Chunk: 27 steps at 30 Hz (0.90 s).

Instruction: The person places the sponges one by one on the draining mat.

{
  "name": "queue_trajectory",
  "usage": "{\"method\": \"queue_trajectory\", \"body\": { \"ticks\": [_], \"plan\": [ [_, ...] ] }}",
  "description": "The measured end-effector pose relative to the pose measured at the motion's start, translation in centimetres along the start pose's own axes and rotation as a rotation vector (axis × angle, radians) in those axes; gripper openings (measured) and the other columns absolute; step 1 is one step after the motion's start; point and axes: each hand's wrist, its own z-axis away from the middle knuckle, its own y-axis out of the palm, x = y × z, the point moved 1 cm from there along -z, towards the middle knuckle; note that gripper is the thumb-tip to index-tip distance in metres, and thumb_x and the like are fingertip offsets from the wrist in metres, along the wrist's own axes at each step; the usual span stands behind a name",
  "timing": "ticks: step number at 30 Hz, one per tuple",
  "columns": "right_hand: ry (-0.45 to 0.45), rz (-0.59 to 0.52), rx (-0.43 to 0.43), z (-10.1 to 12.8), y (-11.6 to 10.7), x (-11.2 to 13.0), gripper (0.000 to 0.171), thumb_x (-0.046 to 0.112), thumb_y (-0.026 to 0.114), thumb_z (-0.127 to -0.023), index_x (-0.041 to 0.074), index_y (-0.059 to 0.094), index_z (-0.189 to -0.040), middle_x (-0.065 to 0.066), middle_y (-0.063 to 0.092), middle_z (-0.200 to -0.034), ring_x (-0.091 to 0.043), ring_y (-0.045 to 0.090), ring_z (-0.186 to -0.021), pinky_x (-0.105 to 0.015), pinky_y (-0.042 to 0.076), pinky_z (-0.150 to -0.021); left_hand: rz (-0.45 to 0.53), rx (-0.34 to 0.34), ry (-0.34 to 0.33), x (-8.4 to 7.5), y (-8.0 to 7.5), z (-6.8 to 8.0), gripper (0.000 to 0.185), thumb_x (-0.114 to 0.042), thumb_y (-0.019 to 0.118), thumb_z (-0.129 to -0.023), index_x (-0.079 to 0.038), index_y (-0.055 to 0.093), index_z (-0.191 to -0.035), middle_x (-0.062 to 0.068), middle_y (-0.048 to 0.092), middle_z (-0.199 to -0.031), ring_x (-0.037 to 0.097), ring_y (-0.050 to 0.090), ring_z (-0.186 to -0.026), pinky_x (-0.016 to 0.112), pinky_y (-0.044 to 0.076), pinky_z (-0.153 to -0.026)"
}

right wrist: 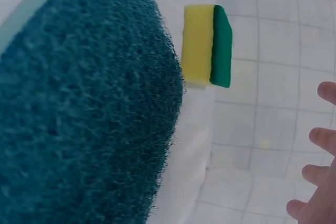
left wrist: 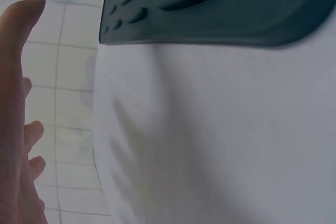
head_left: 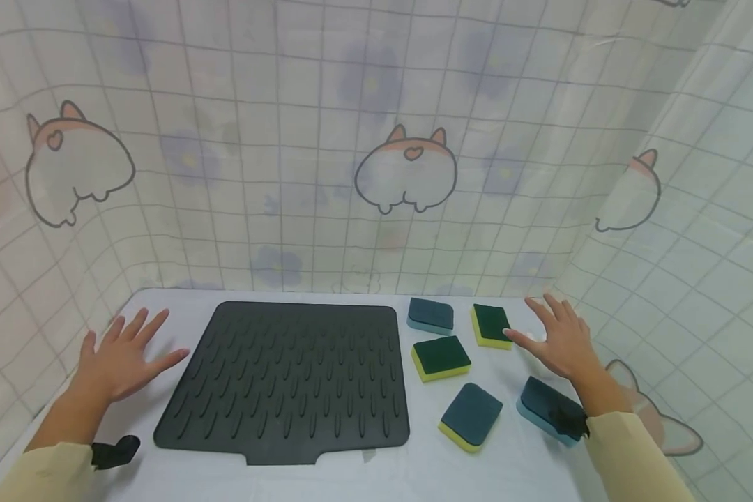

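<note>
Left hand (head_left: 122, 359) flat on the table (head_left: 364, 474), fingers spread and holding nothing, just left of the ribbed mat (head_left: 288, 380). Right hand (head_left: 558, 338) likewise released, fingers splayed; its thumb lies just beside the green-and-yellow sponge (head_left: 491, 325), contact uncertain. Four more sponges lie nearby: a green-and-yellow one (head_left: 440, 357) and a blue one (head_left: 430, 315) to the left of the right hand, a teal-and-yellow one (head_left: 470, 415) toward the wrist, and a blue one (head_left: 542, 406) partly under the forearm. Judged best practice: curl the right hand's fingers round the sides of the nearest sponge and lift it straight up, clear of its neighbours. No brand, label or writing is legible; the backdrop shows only cartoon prints
</note>
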Motion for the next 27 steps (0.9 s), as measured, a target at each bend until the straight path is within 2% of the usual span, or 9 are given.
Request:
{"method": "queue_trajectory", "body": {
  "ticks": [6,17,21,27],
  "plan": [
    [-0.011,-0.028,-0.013,1.1,-0.1,0.4,0.090,0.067,0.057,-0.092,0.010,0.034,-0.158,-0.029,0.020,-0.165,-0.058,0.015,-0.149,-0.081,0.013,-0.111,0.038,-0.035,0.029,-0.6,0.7,0.7,0.099,-0.074,0.048,-0.093,-0.019,0.010,-0.166,0.030,0.016,-0.166,0.061,0.016,-0.147,0.082,0.004,-0.108],
    [-0.014,-0.151,-0.060,3.3,1.1,0.2,0.078,0.058,0.055,-0.097,0.012,0.038,-0.158,-0.024,0.022,-0.167,-0.054,0.017,-0.151,-0.083,0.020,-0.106,0.052,-0.117,0.089,-1.9,1.6,1.7,0.095,-0.064,0.060,-0.092,-0.009,0.024,-0.161,0.034,0.032,-0.158,0.061,0.029,-0.141,0.079,0.021,-0.109],
    [0.013,-0.186,-0.098,4.0,1.6,0.0,0.080,0.061,0.055,-0.095,0.013,0.040,-0.157,-0.023,0.023,-0.167,-0.053,0.020,-0.151,-0.084,0.022,-0.105,0.074,-0.137,0.097,-2.2,2.2,1.9,0.092,-0.060,0.063,-0.092,-0.004,0.030,-0.158,0.036,0.037,-0.153,0.060,0.035,-0.137,0.076,0.029,-0.107],
    [0.072,-0.214,-0.116,5.1,2.3,-0.3,0.084,0.060,0.064,-0.090,0.012,0.042,-0.155,-0.025,0.030,-0.164,-0.053,0.028,-0.146,-0.082,0.029,-0.102,0.179,-0.137,0.107,-2.6,3.0,1.9,0.079,-0.046,0.067,-0.095,0.009,0.043,-0.146,0.038,0.044,-0.146,0.058,0.042,-0.132,0.070,0.035,-0.107]
  ]
}}
